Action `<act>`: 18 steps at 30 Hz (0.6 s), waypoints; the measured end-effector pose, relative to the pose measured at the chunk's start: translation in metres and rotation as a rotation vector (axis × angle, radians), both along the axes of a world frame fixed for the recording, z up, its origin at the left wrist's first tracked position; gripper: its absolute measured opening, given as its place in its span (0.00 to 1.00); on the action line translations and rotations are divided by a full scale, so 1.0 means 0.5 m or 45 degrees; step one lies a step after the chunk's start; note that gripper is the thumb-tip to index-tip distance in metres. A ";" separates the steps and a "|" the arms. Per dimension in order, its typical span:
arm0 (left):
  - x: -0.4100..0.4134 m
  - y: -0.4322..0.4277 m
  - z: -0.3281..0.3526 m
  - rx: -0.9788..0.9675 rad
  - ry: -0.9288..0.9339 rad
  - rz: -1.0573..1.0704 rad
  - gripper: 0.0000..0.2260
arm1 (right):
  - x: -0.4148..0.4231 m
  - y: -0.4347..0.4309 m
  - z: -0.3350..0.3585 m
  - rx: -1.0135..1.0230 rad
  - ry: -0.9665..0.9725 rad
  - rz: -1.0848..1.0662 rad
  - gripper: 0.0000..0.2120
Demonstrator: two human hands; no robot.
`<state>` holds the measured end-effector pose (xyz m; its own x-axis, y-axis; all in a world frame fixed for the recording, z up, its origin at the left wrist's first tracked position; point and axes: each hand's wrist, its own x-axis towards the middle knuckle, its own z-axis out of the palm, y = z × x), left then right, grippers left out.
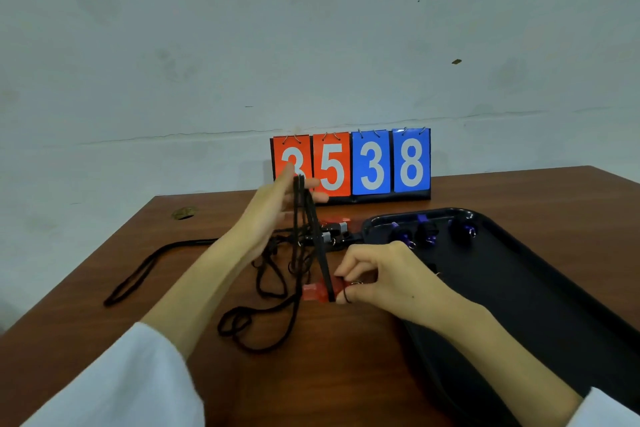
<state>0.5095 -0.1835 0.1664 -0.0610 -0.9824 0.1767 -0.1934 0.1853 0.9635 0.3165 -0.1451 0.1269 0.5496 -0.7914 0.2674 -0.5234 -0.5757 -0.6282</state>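
Note:
My right hand (379, 276) pinches a red whistle (317, 292) low over the brown table (173, 288), its small metal ring by my fingers. A black cord (318, 246) runs taut from the whistle up to my left hand (280, 208), which is raised with the cord looped over its straight fingers. More black cords (263, 291) lie tangled on the table under and left of my hands. Beyond them lie more whistles (334, 230), red and black.
A black tray (519, 288) at the right holds several dark whistles with blue parts (429, 232). A flip scoreboard (351, 165) reading 3538 stands at the table's far edge against the wall. A separate cord loop (138, 274) lies at the left.

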 end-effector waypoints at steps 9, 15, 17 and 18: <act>0.061 -0.043 -0.109 0.346 -0.551 0.299 0.30 | -0.012 0.003 0.024 0.152 -0.244 0.023 0.09; 0.161 -0.052 -0.065 0.613 -0.185 0.517 0.29 | -0.023 0.000 0.032 0.227 -0.373 0.018 0.10; 0.159 -0.044 -0.054 0.495 -0.562 0.590 0.24 | -0.028 -0.002 0.037 0.251 -0.403 0.032 0.09; 0.149 -0.037 -0.049 0.330 -0.764 0.640 0.21 | -0.030 -0.001 0.040 0.265 -0.410 0.043 0.09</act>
